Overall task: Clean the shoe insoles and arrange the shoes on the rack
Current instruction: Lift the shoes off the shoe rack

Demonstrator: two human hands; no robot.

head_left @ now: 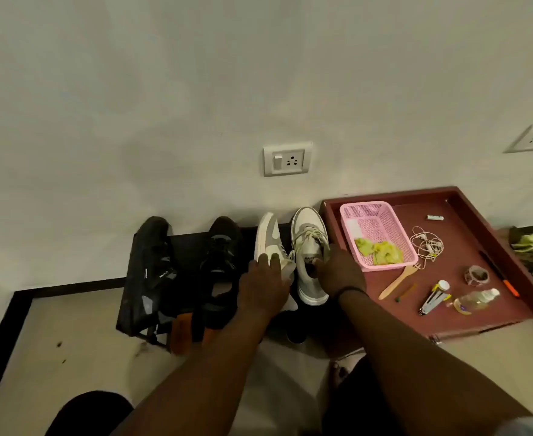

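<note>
A low black shoe rack (189, 243) stands against the wall. On it are two black shoes (155, 247) (224, 243) at the left and two white-and-grey sneakers at the right. My left hand (263, 287) grips the heel part of the left white sneaker (266, 237), which lies tilted on its side. My right hand (337, 275) holds the right white sneaker (309, 243) at its collar, fingers reaching into the opening; this sneaker stands upright, toe toward the wall. Insoles are not visible.
A dark red tray (466, 247) sits right of the rack, holding a pink basket (375, 234) with yellow-green cloth (381, 251), a cord, a wooden fork, tape, clippers and a small bottle. A wall socket (287, 158) is above the sneakers. Beige floor lies in front.
</note>
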